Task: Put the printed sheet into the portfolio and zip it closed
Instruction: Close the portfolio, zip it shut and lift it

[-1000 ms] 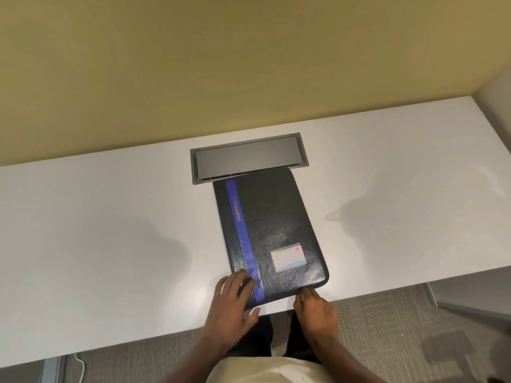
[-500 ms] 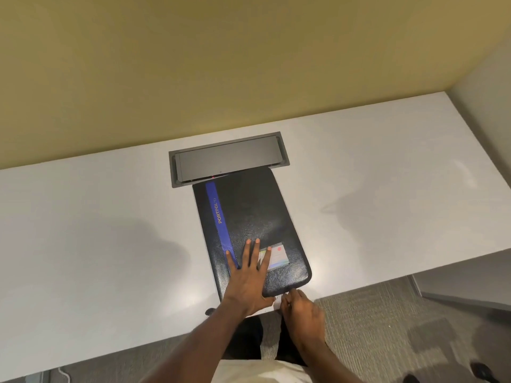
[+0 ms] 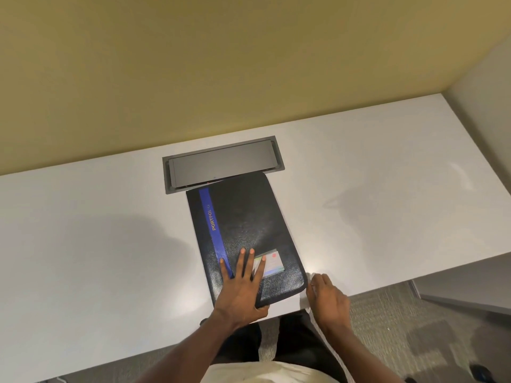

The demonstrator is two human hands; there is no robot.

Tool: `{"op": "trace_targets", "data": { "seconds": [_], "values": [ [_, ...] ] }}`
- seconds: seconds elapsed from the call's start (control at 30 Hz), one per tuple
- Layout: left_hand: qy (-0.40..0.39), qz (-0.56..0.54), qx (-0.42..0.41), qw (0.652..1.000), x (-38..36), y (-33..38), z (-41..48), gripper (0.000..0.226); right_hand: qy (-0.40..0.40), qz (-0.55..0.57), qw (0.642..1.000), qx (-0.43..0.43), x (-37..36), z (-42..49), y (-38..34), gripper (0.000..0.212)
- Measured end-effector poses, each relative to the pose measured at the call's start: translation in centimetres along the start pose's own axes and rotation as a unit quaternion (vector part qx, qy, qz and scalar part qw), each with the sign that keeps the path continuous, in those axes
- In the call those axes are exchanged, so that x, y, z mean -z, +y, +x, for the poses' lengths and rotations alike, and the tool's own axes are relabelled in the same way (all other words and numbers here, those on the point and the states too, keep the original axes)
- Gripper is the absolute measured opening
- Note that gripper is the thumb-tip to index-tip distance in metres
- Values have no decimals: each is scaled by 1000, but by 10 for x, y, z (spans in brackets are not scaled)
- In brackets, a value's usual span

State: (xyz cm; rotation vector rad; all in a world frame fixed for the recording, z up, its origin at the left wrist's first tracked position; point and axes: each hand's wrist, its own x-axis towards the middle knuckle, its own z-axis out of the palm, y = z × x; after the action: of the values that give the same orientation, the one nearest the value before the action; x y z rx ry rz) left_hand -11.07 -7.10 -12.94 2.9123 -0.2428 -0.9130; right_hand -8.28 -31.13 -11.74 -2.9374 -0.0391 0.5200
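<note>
A black portfolio [image 3: 246, 222] with a blue stripe and a small card window lies closed on the white desk [image 3: 96, 258], its near end at the front edge. My left hand [image 3: 243, 283] rests flat on its near part, fingers spread. My right hand [image 3: 327, 298] sits at the portfolio's near right corner, fingers pinched together at the zipper edge; the pull itself is too small to make out. The printed sheet is not visible.
A grey recessed cable hatch [image 3: 221, 164] sits in the desk just behind the portfolio, partly overlapped by it. A yellow wall rises behind the desk. Grey carpet [image 3: 387, 327] lies below the front edge, and a side panel stands at the right.
My left hand slid from the desk onto the portfolio and lies flat there. My right hand moved from the near edge rightward to the near right corner.
</note>
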Motion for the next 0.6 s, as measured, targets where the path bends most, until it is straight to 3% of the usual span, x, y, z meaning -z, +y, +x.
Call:
{"op": "trace_targets", "data": {
  "seconds": [0.3, 0.6],
  "values": [
    [4, -3, -8, 1000, -1, 1, -1, 117, 3, -31, 996, 83, 20, 64, -8, 17],
    [17, -4, -16, 1000, -5, -3, -6, 112, -7, -32, 994, 109, 34, 122, -38, 19]
  ]
}}
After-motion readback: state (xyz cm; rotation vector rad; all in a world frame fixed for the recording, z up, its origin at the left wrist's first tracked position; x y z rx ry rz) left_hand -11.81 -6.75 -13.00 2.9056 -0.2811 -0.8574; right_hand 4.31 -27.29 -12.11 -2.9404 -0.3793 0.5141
